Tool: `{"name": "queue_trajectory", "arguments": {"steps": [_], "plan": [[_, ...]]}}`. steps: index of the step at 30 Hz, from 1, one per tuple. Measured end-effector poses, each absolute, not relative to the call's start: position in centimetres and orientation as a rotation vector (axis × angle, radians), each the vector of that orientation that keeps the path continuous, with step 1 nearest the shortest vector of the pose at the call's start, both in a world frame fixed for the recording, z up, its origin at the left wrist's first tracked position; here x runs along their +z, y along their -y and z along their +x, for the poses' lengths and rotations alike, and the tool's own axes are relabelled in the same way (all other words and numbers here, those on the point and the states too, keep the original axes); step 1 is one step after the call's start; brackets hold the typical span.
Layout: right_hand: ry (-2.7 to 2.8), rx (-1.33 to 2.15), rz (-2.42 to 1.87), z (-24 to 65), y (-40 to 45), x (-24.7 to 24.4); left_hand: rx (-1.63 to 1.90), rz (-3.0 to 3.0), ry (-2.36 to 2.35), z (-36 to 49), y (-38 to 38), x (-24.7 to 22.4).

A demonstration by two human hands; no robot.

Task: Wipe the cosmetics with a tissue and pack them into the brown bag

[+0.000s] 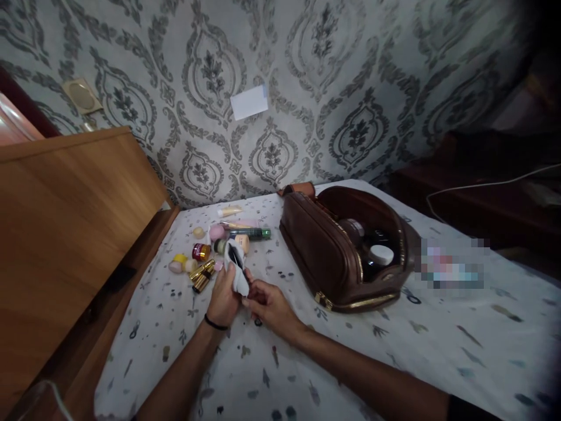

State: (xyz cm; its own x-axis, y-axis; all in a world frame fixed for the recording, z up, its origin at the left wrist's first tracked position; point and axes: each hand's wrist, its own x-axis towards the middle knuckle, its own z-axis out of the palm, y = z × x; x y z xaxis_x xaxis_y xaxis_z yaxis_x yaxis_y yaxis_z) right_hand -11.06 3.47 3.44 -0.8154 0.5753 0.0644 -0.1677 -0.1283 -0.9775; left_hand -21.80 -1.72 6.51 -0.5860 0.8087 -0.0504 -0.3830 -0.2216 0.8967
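Note:
My left hand (222,298), with a black band at the wrist, is closed around a white cloth (240,282). A dark, glossy item (235,256) shows inside the cloth's folds; its kind is hard to make out. My right hand (272,307) pinches at the lower edge of the cloth, fingertips close to the left hand. Just beyond the left hand lie gold tubes (202,275), an amber jar with a red label (201,252), a pink sponge (217,233) and a dark green tube (249,234).
A brown leather toiletry bag (315,251) stands unzipped on the right, with a white-lidded container (381,255) and other items inside. A patterned white sheet (272,374) covers the surface. A wooden cabinet (79,234) borders the left; a patterned wall (272,155) stands behind.

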Motion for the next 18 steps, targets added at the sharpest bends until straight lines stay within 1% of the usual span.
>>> {"name": "queue_trajectory", "arguments": {"steps": [5,12,15,18], "plan": [[1.799,1.947,-0.428,-11.0,-3.3,3.4,1.983,0.569,-1.273,-22.4,1.6,6.7],[1.789,1.945,-0.500,-10.9,-4.0,3.5,2.124,0.607,-1.540,-24.2,2.3,6.5],[1.721,1.982,-0.523,-10.7,-4.6,3.8,2.269,0.645,-1.598,-26.0,2.9,7.3],[1.635,1.939,-0.600,-10.8,-5.2,4.0,2.450,0.646,-1.613,-27.8,3.4,8.1]]}}
